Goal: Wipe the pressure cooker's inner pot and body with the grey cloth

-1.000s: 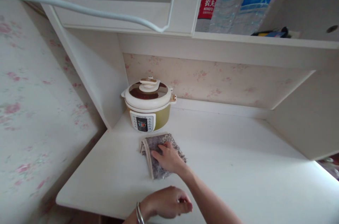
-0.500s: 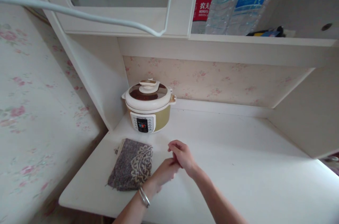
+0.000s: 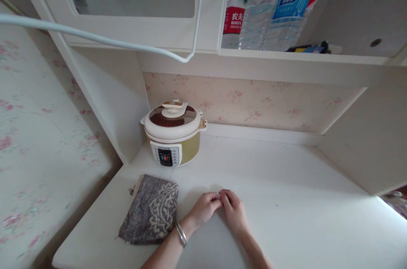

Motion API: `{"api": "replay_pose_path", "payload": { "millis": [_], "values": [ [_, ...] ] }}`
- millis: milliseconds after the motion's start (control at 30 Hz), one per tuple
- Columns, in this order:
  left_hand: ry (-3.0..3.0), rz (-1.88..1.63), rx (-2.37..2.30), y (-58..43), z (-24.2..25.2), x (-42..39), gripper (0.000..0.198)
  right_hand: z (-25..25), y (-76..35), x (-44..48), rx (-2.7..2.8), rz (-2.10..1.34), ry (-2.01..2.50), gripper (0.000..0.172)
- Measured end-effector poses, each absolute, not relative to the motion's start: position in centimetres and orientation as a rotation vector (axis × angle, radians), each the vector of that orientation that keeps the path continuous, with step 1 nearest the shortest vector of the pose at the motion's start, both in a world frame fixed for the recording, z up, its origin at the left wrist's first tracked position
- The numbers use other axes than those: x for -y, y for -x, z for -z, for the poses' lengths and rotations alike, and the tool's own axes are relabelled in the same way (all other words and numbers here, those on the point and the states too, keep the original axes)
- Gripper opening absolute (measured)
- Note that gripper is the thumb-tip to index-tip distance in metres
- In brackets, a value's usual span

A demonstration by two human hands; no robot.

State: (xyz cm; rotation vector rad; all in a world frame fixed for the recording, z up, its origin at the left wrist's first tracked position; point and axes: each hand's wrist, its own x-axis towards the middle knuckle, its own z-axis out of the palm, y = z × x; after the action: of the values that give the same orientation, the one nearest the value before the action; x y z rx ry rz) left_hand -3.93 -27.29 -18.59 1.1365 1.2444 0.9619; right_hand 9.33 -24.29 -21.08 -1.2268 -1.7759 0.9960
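Note:
My left hand (image 3: 205, 208), with a silver bangle (image 3: 181, 235) at its wrist, is closed, thumb and fingers pressed together. My right hand (image 3: 233, 209) meets it fingertip to fingertip, its fingers bent and closed as well. Whatever may be between the fingertips is hidden or too small to make out. Both hands are low over the white tabletop (image 3: 286, 218). Just left of my left hand lies a folded grey knitted cloth (image 3: 140, 209) with a cream pattern. Behind it stands an electric pressure cooker (image 3: 173, 133), white and olive green, with its lid on.
Above, a white cabinet (image 3: 127, 33) overhangs the table, and plastic bottles (image 3: 259, 14) stand on its open shelf. A pale cable (image 3: 127, 44) hangs across the cabinet front. A side panel (image 3: 365, 133) bounds the right, and flowered wallpaper (image 3: 38, 133) covers the left wall.
My hands have come apart from a clasp, one over the other, to touching only at the fingertips, lower in the view. The whole view has shifted slightly.

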Motion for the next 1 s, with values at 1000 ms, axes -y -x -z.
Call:
{"api": "replay_pose_path", "payload": {
  "millis": [1000],
  "values": [
    [-0.987, -0.99, -1.191, 4.43, 18.78, 28.08, 0.026, 20.21, -8.66, 24.76, 1.919, -0.985, 1.17, 0.048]
  ]
}}
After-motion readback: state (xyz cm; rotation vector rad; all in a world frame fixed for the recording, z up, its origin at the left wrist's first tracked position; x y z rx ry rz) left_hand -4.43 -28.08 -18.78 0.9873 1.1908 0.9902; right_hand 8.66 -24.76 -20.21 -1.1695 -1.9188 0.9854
